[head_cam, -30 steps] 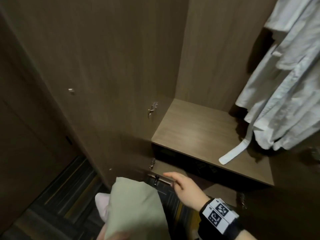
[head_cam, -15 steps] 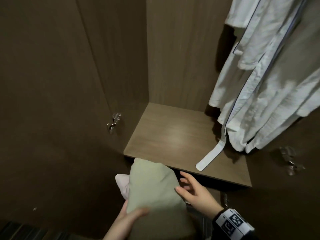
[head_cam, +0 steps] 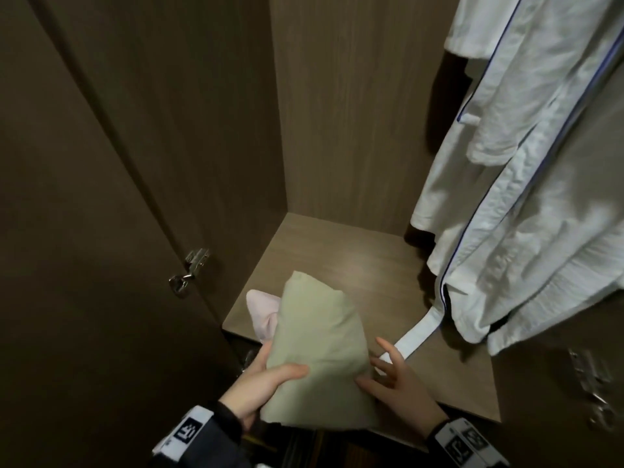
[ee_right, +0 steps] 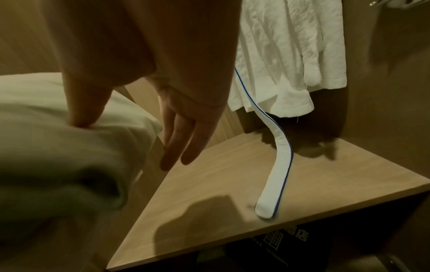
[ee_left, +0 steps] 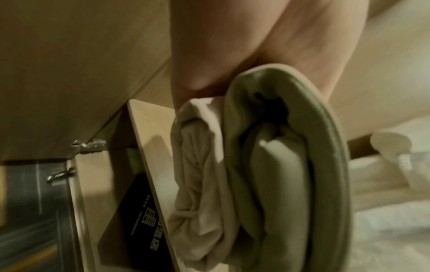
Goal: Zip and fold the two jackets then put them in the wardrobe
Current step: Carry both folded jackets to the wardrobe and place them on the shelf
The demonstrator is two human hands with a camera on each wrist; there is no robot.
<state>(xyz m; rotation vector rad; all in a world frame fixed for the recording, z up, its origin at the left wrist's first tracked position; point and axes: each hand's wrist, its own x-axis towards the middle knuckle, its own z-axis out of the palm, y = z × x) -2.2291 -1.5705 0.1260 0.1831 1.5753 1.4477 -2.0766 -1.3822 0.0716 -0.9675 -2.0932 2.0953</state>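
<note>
Over the shelf (head_cam: 449,376) front, the folded jackets (head_cam: 320,352) have moved forward from below its edge. Left hand (head_cam: 260,383) grips the bundle, thumb on top; right hand (head_cam: 391,383) now steadies its side, fingers spread. Likely only setting down remains, clear of the robe belt (head_cam: 415,332).

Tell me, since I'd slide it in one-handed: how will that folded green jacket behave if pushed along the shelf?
The folded green jacket looks soft and floppy, bulging where the left hand grips it, so it would probably bunch up. The pink jacket beneath may shift separately. The wooden shelf looks smooth, so sliding seems easy.
</note>
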